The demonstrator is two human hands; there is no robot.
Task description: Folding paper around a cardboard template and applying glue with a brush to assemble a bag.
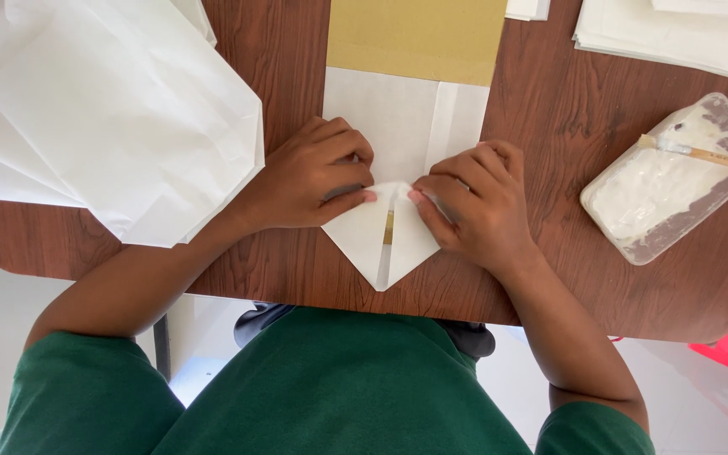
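Head view: left hand [309, 177] and right hand [473, 206] both pressed flat, fingertips pinning folded corner flaps of white paper sheet with brown backing [398, 126] at near edge of dark wooden worktop [549, 109]; likely light, thin, crease-prone, best held at folded edges.

You get bright, even daylight; soft shadows under hands [398, 190]; white paper stack [120, 118] near overexposed; focus sharp.

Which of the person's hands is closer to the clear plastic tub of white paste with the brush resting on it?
The right hand. It presses the folded white paper, with the clear plastic tub of white paste off to its outer side. The left hand presses the paper's opposite flap, farther away.
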